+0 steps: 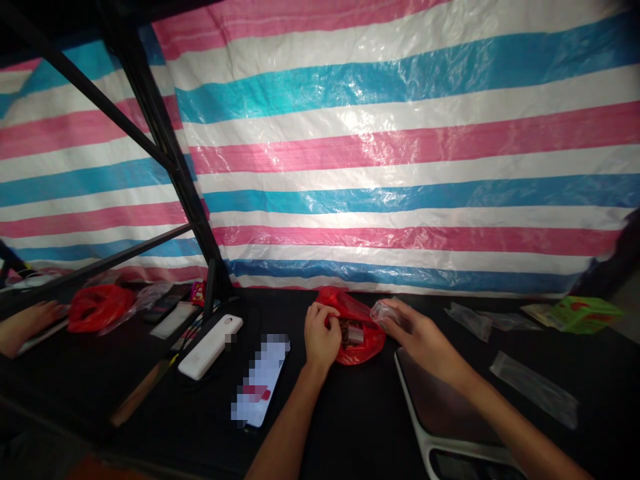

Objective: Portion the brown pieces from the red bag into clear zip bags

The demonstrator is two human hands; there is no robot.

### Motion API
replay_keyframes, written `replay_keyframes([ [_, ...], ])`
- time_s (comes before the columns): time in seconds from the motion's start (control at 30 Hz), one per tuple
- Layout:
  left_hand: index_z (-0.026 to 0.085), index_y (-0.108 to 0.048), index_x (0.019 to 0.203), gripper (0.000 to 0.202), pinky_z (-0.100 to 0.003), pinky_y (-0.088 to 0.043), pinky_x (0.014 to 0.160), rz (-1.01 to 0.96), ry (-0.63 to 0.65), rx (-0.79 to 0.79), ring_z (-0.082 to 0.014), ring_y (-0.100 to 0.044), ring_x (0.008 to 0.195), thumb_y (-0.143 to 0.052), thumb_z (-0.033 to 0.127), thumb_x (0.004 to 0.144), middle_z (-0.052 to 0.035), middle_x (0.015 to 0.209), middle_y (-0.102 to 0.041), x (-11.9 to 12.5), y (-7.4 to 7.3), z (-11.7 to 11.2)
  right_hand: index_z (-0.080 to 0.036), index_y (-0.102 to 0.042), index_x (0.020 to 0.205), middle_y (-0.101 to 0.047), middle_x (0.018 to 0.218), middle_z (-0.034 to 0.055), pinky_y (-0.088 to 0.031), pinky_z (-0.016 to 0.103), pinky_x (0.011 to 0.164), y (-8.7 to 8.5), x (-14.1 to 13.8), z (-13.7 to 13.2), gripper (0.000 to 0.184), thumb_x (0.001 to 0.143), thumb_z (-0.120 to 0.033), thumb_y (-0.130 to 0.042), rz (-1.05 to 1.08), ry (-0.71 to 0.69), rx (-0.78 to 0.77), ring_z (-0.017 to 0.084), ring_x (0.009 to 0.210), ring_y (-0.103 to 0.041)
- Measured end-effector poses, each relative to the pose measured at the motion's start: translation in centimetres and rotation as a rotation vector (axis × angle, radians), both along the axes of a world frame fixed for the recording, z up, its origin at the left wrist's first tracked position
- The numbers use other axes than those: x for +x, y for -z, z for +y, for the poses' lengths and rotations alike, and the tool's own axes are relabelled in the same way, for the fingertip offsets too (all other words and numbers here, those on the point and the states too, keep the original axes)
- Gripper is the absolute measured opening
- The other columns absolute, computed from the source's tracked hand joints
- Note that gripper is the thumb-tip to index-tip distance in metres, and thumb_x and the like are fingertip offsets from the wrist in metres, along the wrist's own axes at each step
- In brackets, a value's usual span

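Observation:
A red plastic bag [357, 347] with small dark items inside lies on the black table, just in front of a striped tarp. My left hand [320, 337] is closed on the bag's left edge, fingers curled around the plastic. My right hand [417, 333] is at the bag's right side, its fingers pinched on a small clear plastic pouch [383, 311] held above the bag's opening.
A scale [445, 417] sits under my right forearm. A phone [260, 380] and a white power bank [210, 345] lie to the left. Clear pouches [533, 387] and a green packet [583, 313] lie to the right. Another person's hand [25, 323] and a second red bag [97, 307] are beyond the black frame.

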State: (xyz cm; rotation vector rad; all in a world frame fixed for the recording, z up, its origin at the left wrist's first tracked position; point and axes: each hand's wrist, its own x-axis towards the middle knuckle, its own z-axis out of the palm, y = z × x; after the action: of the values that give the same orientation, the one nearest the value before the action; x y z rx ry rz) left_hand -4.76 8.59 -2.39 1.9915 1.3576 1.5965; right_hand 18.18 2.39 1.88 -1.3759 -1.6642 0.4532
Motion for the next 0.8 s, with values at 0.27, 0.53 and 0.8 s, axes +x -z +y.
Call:
replay_keyframes([
  [0.27, 0.023, -0.069, 0.081, 0.027, -0.036, -0.05, 0.088, -0.012, 0.006, -0.017, -0.021, -0.063, 0.092, -0.053, 0.002, 0.085, -0.003, 0.09, -0.063, 0.1, -0.1, -0.2, -0.03, -0.069, 0.13, -0.075, 0.12, 0.0077, -0.059, 0.041, 0.094, 1.7, 5.5, -8.1, 0.042, 0.093, -0.049, -0.066, -0.18, 0.003, -0.147, 0.028, 0.104, -0.071],
  [0.53, 0.023, -0.068, 0.08, 0.027, -0.037, -0.052, 0.09, -0.011, -0.066, 0.004, -0.0206, -0.063, 0.092, -0.053, 0.002, 0.084, -0.003, 0.091, -0.061, -0.5, 0.1, 0.0, -0.033, -0.067, 0.128, -0.072, 0.128, 0.0054, -0.053, 0.042, 0.101, 2.3, 9.7, -9.6, 0.045, 0.091, -0.059, -0.064, 0.053, 0.241, 0.011, 0.03, 0.115, -0.067],
  [0.8, 0.024, -0.068, 0.098, 0.027, -0.041, -0.052, 0.097, -0.103, -0.255, 0.011, -0.0234, -0.061, 0.103, -0.059, 0.006, 0.08, -0.005, 0.105, -0.053, -0.8, 0.4, 0.5, -0.029, -0.071, 0.114, -0.074, 0.113, 0.0035, -0.051, 0.037, 0.089, 3.1, 10.9, -9.8, 0.04, 0.093, -0.061, -0.06, 0.163, 0.41, 0.009, 0.027, 0.102, -0.068],
])
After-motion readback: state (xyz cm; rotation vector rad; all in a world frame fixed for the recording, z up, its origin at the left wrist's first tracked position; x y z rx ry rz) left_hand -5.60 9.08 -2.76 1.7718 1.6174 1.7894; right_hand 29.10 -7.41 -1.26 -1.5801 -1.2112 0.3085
